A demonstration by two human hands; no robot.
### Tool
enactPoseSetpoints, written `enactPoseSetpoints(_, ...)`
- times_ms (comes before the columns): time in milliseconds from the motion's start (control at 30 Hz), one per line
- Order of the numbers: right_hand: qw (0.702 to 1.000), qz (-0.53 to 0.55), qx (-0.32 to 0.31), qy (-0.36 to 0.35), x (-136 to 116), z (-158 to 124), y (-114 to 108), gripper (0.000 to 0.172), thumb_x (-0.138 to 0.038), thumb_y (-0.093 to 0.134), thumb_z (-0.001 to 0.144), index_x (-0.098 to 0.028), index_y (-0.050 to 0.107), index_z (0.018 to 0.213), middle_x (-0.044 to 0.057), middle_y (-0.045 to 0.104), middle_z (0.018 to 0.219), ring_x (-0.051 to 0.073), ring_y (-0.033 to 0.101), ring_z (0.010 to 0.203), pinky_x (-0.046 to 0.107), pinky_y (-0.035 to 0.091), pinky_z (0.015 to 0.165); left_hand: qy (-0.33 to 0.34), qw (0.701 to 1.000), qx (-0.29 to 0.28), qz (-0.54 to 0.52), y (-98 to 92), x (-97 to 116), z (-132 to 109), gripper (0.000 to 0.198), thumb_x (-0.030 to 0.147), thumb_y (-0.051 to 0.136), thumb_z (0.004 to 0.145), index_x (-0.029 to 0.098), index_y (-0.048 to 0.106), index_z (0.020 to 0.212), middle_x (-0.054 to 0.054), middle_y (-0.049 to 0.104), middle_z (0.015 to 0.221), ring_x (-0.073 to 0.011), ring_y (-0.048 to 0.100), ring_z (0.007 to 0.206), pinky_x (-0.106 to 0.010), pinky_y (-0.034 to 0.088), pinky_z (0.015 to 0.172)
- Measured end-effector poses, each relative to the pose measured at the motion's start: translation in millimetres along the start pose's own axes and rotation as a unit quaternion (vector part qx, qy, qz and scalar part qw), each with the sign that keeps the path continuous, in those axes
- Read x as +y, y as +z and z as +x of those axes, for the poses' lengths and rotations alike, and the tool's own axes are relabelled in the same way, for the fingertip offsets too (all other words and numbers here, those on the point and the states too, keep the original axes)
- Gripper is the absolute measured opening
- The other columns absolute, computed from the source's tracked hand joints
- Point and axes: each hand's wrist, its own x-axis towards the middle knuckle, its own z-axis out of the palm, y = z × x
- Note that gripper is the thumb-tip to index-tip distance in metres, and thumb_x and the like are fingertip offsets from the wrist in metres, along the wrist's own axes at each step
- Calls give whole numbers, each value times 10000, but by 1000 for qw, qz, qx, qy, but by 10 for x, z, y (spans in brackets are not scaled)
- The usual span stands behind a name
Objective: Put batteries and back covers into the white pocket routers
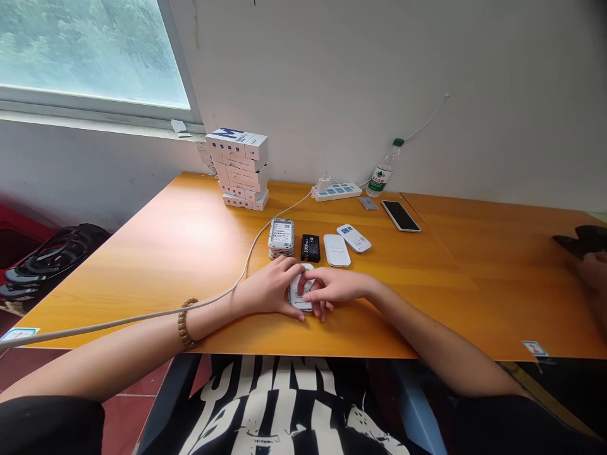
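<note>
A small white pocket-size electronic device (298, 292) lies on the table in front of me. My left hand (272, 284) grips it along its left side, with fingers at the far end and thumb at the near end. My right hand (332, 287) reaches over from the right; its fingers are apart and the fingertips touch the device's upper face, hiding part of it. Just beyond are a stack of similar devices (281, 235) with labelled faces, a black battery (310, 248) marked 3000mAh, and two flat white pieces, one plain (337, 250) and one with a blue print (354, 238).
White boxes (241, 167) are stacked at the back left. A power strip (336, 191), a bottle (380, 174), a grey packet (368, 203) and a phone (401, 216) stand or lie behind. A white cable (251, 249) crosses over my left forearm. Another person's hand (595, 268) is at far right.
</note>
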Motion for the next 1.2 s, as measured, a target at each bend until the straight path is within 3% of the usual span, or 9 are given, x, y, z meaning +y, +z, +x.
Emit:
enactPoseSetpoints(200,996,89,15,-25,64,127,56,400,-542,700,954,-181,539,1020,38,773,797,163,754,597,223,488,524,10,1000,-14,16,-33,8,11,743,674,859,739,197,594,1244,-161,624,1268,-378,608,1200,-532,533,1035)
enactPoseSetpoints(333,994,98,23,-39,80,124,12,441,-587,714,933,-173,578,997,7,747,768,143,735,577,247,535,575,5,1000,-27,16,-65,22,16,726,633,849,765,189,577,1271,-153,611,1245,-367,591,1202,-520,524,1057)
enactPoseSetpoints(533,998,-19,57,-30,54,33,-79,293,-477,649,996,-210,541,946,-37,697,626,180,724,634,302,545,665,-13,999,-34,29,-44,-6,-4,846,769,803,740,191,556,1306,-170,571,1270,-379,586,1187,-539,528,1031)
enactPoseSetpoints(667,996,-28,65,-48,46,50,-55,245,-427,629,1005,-211,547,925,-41,684,606,179,717,623,302,533,664,-10,998,-36,42,-40,-9,-8,884,810,777,735,177,552,1310,-184,577,1282,-398,580,1208,-564,517,1044)
enactPoseSetpoints(833,999,27,34,-32,68,78,-22,358,-530,675,972,-204,539,920,-15,717,666,181,744,651,310,564,687,-5,998,-30,49,-35,-13,-9,898,832,764,729,181,557,1312,-181,593,1284,-401,581,1221,-563,518,1051)
enactPoseSetpoints(1067,994,87,-8,-66,93,91,2,404,-553,758,917,-185,589,907,1,737,762,169,766,734,311,595,766,14,997,-36,60,-53,9,1,791,762,735,822,177,561,1325,-176,603,1289,-385,578,1222,-548,510,1065)
enactPoseSetpoints(1200,987,131,29,-89,91,102,-33,393,-544,753,916,-179,608,912,0,729,716,168,748,657,291,589,675,13,997,-46,68,-53,6,0,810,776,744,799,153,577,1288,-198,598,1297,-402,572,1219,-568,506,1069)
